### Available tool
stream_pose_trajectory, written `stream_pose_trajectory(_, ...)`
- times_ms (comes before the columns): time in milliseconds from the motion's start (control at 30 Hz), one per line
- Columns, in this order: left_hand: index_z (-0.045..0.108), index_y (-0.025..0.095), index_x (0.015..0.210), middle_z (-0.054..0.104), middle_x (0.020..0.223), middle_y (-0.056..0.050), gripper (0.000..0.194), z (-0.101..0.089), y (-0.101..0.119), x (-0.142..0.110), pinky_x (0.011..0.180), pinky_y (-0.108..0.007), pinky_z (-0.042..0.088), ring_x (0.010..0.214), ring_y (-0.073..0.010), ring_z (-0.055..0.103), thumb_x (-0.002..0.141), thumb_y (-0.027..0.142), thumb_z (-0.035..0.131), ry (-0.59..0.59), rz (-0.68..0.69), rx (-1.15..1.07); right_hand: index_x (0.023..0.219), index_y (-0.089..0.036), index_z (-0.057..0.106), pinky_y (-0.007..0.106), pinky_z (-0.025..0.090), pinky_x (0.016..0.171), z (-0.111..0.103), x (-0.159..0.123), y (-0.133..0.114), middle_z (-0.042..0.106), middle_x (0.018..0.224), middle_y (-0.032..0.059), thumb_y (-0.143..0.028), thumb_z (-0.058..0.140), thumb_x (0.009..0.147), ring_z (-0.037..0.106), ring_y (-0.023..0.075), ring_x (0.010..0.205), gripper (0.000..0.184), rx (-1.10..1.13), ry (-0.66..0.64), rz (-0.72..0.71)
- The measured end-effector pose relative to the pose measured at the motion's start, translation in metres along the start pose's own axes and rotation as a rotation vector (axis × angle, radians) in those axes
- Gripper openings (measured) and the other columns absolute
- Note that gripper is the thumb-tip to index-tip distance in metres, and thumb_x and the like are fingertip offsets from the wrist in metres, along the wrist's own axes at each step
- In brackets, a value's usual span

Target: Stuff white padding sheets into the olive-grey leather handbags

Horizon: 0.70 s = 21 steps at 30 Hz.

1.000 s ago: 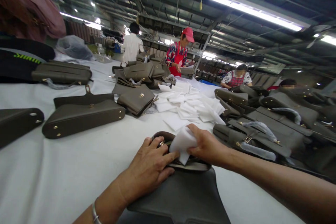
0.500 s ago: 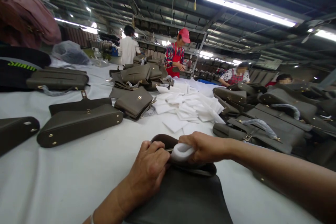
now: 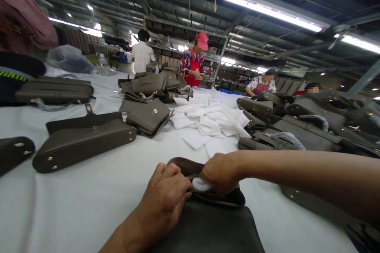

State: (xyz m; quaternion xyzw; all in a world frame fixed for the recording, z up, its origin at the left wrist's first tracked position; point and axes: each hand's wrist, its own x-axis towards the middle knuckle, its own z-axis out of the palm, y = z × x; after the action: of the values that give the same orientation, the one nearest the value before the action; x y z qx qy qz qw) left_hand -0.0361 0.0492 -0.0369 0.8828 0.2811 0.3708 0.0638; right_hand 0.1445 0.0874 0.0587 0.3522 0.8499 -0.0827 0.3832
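From here I have the left hand (image 3: 164,197) resting on the top edge of a dark olive leather handbag (image 3: 208,227), its fingers curled lightly over the bag and holding it down. The bag lies at the near edge of the white cloth-covered worktop (image 3: 74,205), directly in front of the camera, with its dark mouth facing far. The right hand (image 3: 219,172) reaches in from the right, closed around a white foam wad (image 3: 201,184). The wad sits at the bag's mouth, mostly hidden by that hand, with only a rounded white edge showing below the fingers. The two hands are just beside each other. Farther along the worktop, loose white foam sheets (image 3: 208,116) lie in a spread heap at the middle. More olive handbags (image 3: 84,142) lie to the left, and a crowded pile of them (image 3: 305,130) sits to the right, some with clear plastic wrapped around their straps. At the far side stands a co-worker in a red cap and red apron (image 3: 192,61), both hands at a bag, with another co-worker in a white shirt (image 3: 141,56) farther left. Two more co-workers (image 3: 261,85) sit at the far right.
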Motion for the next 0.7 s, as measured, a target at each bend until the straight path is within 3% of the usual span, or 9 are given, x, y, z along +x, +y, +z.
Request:
stream_pose_trajectory(133, 0.052, 0.019, 0.077, 0.057, 0.071, 0.0, 0.012, -0.002, 0.004, -0.002, 0.072, -0.038, 0.025, 0.08, -0.0199, 0.043, 0.086, 0.011, 0.051, -0.032, 0.04, -0.002, 0.108, -0.012, 0.058, 0.036, 0.049, 0.064, 0.002, -0.007, -0.014, 0.069, 0.091, 0.0142, -0.019, 0.059, 0.075, 0.067, 0.0282, 0.08, 0.034, -0.128, 0.026, 0.03)
stream_pose_trajectory(267, 0.052, 0.02, 0.076, 0.059, 0.073, 0.002, 0.011, -0.01, 0.006, -0.001, 0.075, -0.038, 0.024, 0.082, -0.0198, 0.044, 0.085, 0.015, 0.056, -0.094, 0.001, -0.027, 0.113, -0.015, 0.053, 0.033, 0.048, 0.064, 0.015, -0.025, -0.011, 0.069, 0.094, 0.0122, -0.027, 0.057, 0.081, 0.067, 0.0265, 0.081, 0.034, 0.131, 0.132, 0.071)
stream_pose_trajectory(333, 0.053, 0.02, 0.075, 0.059, 0.073, 0.003, 0.011, -0.013, 0.006, -0.001, 0.074, -0.037, 0.024, 0.081, -0.0192, 0.044, 0.084, 0.016, 0.058, -0.121, -0.011, -0.033, 0.114, -0.017, 0.05, 0.032, 0.049, 0.07, 0.024, -0.037, -0.01, 0.067, 0.101, 0.0104, -0.029, 0.059, 0.082, 0.065, 0.0243, 0.086, 0.035, 0.223, 0.274, 0.035)
stream_pose_trajectory(400, 0.052, 0.019, 0.074, 0.059, 0.074, 0.003, 0.012, -0.014, 0.006, 0.0, 0.074, -0.037, 0.024, 0.081, -0.0191, 0.044, 0.084, 0.016, 0.058, -0.128, -0.024, -0.025, 0.12, -0.017, 0.047, 0.033, 0.048, 0.079, 0.036, -0.047, -0.011, 0.061, 0.114, 0.0118, -0.027, 0.059, 0.086, 0.062, 0.0231, 0.094, 0.038, 0.159, 0.499, -0.006)
stream_pose_trajectory(500, 0.053, 0.02, 0.075, 0.059, 0.073, 0.003, 0.012, -0.013, 0.006, 0.001, 0.073, -0.037, 0.023, 0.081, -0.0191, 0.044, 0.085, 0.017, 0.058, -0.12, -0.038, -0.011, 0.112, -0.019, 0.052, 0.034, 0.045, 0.078, 0.053, -0.053, -0.017, 0.059, 0.113, 0.0096, -0.025, 0.047, 0.094, 0.058, 0.0209, 0.091, 0.02, -0.014, 0.7, -0.055)
stream_pose_trajectory(700, 0.054, 0.021, 0.077, 0.059, 0.075, 0.002, 0.01, -0.012, 0.006, 0.001, 0.076, -0.038, 0.026, 0.083, -0.0194, 0.046, 0.085, 0.015, 0.058, -0.12, -0.032, -0.013, 0.093, -0.017, 0.056, 0.028, 0.035, 0.058, 0.065, -0.039, -0.006, 0.065, 0.089, 0.0045, -0.011, 0.047, 0.083, 0.058, 0.017, 0.073, 0.014, 0.044, 0.554, -0.046)
